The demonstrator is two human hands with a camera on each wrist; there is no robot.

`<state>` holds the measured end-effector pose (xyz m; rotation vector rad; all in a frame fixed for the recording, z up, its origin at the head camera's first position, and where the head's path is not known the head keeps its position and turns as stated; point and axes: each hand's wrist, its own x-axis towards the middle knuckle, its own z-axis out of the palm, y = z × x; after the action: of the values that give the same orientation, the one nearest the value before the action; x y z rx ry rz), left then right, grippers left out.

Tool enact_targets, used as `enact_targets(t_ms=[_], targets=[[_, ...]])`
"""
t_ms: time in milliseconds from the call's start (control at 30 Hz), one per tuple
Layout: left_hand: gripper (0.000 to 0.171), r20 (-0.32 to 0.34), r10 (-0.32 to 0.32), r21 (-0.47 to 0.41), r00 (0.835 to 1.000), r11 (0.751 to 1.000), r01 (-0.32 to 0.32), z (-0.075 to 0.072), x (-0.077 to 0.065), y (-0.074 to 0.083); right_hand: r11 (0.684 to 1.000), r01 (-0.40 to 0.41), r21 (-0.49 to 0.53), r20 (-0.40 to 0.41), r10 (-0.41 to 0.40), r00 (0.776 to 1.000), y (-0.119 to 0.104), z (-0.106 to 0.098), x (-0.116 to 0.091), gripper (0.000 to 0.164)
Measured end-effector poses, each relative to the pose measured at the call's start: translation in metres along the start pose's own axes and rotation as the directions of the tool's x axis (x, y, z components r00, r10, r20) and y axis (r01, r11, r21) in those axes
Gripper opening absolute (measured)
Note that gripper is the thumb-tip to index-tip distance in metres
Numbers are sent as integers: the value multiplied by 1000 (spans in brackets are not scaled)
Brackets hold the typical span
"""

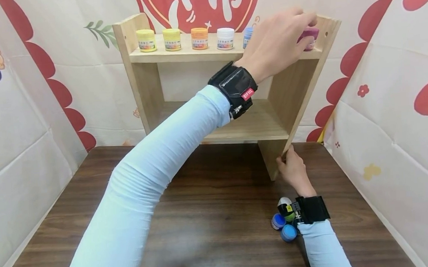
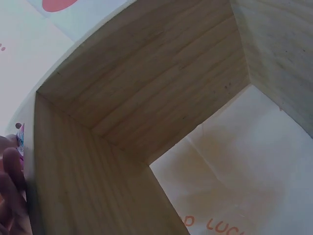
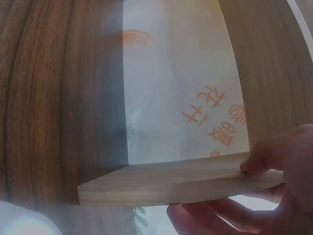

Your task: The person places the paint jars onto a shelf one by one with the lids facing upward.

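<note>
My left hand point(image 1: 280, 41) reaches across to the right end of the wooden shelf's point(image 1: 227, 53) top board. Its fingers and thumb pinch a small magenta paint jar point(image 1: 311, 33) there. Only a sliver of that jar point(image 2: 20, 139) shows past the board in the left wrist view. Lower down, my right hand point(image 1: 294, 170) grips the bottom of the shelf's right side panel point(image 3: 181, 188), thumb on one face and fingers on the other. Along the top board stand two yellow jars point(image 1: 146, 40) point(image 1: 172, 39), an orange jar point(image 1: 199, 39), a white jar point(image 1: 225, 39) and a partly hidden blue jar point(image 1: 247, 36).
On the brown table point(image 1: 211, 215), beside my right wrist, stand a dark blue jar point(image 1: 278, 221), a lighter blue jar point(image 1: 288, 233), a green jar point(image 1: 290, 217) and a white-topped jar point(image 1: 284, 201). Printed cloth point(image 1: 392, 98) hangs behind the shelf and along both sides.
</note>
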<state>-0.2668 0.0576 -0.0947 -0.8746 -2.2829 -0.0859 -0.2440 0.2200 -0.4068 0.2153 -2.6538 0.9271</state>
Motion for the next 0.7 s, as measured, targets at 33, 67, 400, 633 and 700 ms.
enact_targets(t_ms=[33,67,400,633,700], targets=[[40,-1,-3,8,1000,1000,3,1,1,0,1000,0,-3,-2,0,1000,0,0,0,41],[40,-2,-7,18,1000,1000,7,1,1,1,1000,1,-4,-2,-1,1000,0,0,0,41],[37,8,-57,33,998,998,57,4,5,4,1000,7,-5,-5,-7,1000,0,2,2,40],[40,-58,-24,70,998,997,28,5,-6,5,1000,14,2,-7,-14,1000,0,2,1,42],[41,-122,30,82,992,996,-20,6,-18,5,1000,17,2,-9,-17,1000,0,1,0,41]])
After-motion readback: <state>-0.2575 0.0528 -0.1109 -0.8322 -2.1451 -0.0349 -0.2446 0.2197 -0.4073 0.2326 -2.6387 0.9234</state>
